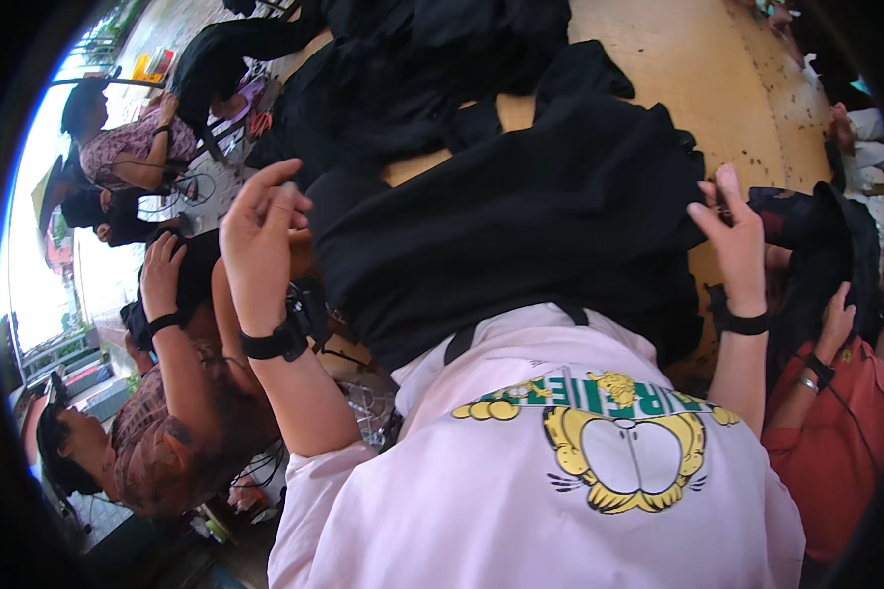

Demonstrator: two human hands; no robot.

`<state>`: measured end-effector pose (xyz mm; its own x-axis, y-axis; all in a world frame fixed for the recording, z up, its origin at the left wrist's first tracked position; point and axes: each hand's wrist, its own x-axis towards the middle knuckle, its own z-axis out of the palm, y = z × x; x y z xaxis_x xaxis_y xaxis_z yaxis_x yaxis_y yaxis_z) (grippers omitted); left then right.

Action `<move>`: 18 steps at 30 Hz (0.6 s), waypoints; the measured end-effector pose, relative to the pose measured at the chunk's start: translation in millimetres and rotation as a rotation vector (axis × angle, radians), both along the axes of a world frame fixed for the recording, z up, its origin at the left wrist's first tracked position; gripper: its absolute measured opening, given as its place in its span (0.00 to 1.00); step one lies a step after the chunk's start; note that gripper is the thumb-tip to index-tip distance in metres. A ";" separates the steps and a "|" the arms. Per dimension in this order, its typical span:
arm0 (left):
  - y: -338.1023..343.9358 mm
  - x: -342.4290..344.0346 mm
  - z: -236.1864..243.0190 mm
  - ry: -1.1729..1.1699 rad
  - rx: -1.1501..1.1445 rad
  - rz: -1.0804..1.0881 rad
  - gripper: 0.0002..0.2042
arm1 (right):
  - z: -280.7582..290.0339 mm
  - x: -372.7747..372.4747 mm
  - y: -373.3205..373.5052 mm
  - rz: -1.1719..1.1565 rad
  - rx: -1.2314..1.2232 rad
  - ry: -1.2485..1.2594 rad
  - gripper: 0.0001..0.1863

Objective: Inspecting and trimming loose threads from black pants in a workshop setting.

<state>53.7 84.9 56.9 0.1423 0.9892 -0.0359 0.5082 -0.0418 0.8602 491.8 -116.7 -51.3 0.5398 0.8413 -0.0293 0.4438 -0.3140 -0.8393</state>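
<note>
A black cloth piece (pixel 521 226), perhaps a garment, lies spread in front of me with a wavy right edge. My left hand (pixel 260 231) is raised by the cloth's left end, its fingers loosely bent and apart, and I see nothing in it. At the other end, my right hand (pixel 735 228) is beside the wavy edge. Its thumb and fingers are spread, with the tips close to the cloth; whether they touch it I cannot tell. Both wrists wear black bands.
More black cloth (pixel 413 69) is heaped on the wooden table (pixel 697 59) beyond. Dark specks dot the table's right part. Co-workers sit close by: one in a brown patterned top (pixel 182 432) at left, one in red (pixel 835 412) at right, and another in a patterned shirt (pixel 133 152) farther left.
</note>
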 end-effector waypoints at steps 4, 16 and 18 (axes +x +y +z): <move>-16.7 52.4 -19.9 -0.086 -0.167 -0.294 0.11 | 50.0 -71.2 24.5 0.330 0.099 -0.437 0.15; -34.6 216.9 -46.5 0.172 0.062 -0.781 0.16 | 15.1 -108.6 3.0 0.517 0.121 -0.506 0.17; -42.7 234.7 -58.5 0.388 0.140 -0.773 0.18 | 11.2 -108.0 1.8 0.508 0.125 -0.505 0.17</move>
<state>288.4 42.2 -1.5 0.7778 0.6194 -0.1066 0.5494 -0.5878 0.5938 383.9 -115.0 -40.2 0.0039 0.9726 0.2327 0.8525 0.1184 -0.5092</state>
